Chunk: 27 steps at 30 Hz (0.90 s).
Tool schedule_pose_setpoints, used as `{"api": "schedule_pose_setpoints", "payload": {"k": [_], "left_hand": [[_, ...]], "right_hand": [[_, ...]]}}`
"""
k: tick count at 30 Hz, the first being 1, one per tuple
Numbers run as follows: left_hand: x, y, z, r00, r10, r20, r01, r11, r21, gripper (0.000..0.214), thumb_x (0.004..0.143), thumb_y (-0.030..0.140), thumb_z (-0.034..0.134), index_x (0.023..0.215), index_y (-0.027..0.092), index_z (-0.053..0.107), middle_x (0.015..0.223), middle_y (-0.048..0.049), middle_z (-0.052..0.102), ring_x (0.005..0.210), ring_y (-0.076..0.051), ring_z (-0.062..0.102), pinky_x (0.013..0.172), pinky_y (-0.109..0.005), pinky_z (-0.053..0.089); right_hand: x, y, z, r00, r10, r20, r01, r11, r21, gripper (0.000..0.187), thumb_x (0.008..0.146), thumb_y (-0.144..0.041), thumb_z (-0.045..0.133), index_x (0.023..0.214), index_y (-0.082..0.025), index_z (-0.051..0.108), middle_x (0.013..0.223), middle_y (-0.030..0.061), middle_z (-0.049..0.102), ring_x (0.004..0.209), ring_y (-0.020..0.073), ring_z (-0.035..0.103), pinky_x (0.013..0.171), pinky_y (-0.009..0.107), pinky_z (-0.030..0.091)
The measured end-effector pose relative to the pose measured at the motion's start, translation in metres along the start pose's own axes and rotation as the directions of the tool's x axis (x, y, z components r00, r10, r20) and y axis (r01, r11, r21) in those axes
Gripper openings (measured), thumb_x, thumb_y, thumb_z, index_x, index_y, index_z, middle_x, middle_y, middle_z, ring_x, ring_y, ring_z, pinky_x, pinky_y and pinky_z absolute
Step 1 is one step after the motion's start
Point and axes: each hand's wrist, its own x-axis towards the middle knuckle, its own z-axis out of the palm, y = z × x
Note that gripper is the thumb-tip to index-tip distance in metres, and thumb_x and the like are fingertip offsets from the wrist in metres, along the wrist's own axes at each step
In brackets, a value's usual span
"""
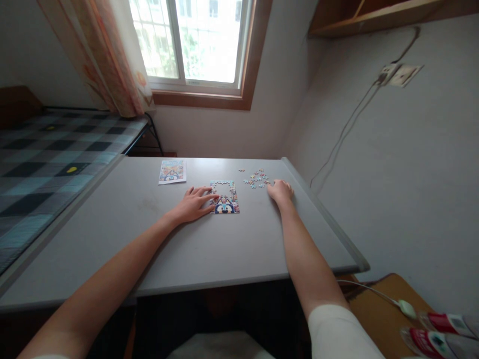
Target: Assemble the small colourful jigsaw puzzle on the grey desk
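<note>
A partly assembled jigsaw puzzle (226, 205) lies on the table, its border joined around a bare gap in the upper middle and a blue cartoon face along the bottom. My left hand (194, 203) rests flat at its left side, fingers spread, with the fingertips touching the puzzle's edge. To the right is a scattered heap of loose puzzle pieces (258, 177). My right hand (280, 191) sits at the right side of that heap, its fingers curled and closed against the tabletop. Whatever may be in those fingers is hidden.
A printed picture sheet (172, 172) lies at the back left of the grey table (157, 264). Beyond are a checked bed (67, 144) and a window (190, 45). Cables hang from a wall socket (396, 75). Bottles (430, 341) lie on a wooden stool (389, 304) at lower right.
</note>
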Motion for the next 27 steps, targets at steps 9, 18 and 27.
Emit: {"api": "schedule_pose_setpoints", "payload": {"k": [9,18,27], "left_hand": [[-0.0003,-0.0014,0.0016,1.000,0.002,-0.004,-0.002,1.000,0.008,0.045,0.095,0.054,0.040,0.136,0.039,0.051,0.146,-0.0032,0.043,0.133,-0.026,0.038,0.114,-0.051,0.017],[0.0000,-0.0014,0.0017,1.000,0.005,0.000,-0.005,1.000,0.000,0.045,0.095,0.054,0.040,0.136,0.039,0.051,0.147,-0.0032,0.042,0.134,-0.026,0.038,0.114,-0.052,0.017],[-0.0005,0.0001,0.0003,1.000,0.006,0.001,-0.006,1.000,0.010,0.044,0.096,0.052,0.041,0.136,0.037,0.051,0.147,-0.0042,0.042,0.134,-0.027,0.037,0.114,-0.052,0.017]], "right_hand": [[0.0015,0.0011,0.0031,1.000,0.000,-0.014,0.000,1.000,0.007,0.042,0.087,-0.037,0.048,0.122,-0.020,0.064,0.127,0.0148,0.059,0.121,0.0292,0.050,0.099,0.040,0.039],[0.0016,0.0006,0.0025,1.000,0.001,-0.008,-0.001,1.000,0.009,0.041,0.088,-0.036,0.048,0.121,-0.019,0.064,0.129,0.0151,0.059,0.122,0.0298,0.049,0.100,0.040,0.038],[0.0003,0.0020,0.0036,0.999,-0.010,-0.040,0.012,0.999,0.044,0.041,0.087,-0.035,0.049,0.121,-0.018,0.064,0.124,0.0165,0.060,0.120,0.0308,0.050,0.099,0.042,0.039]]}}
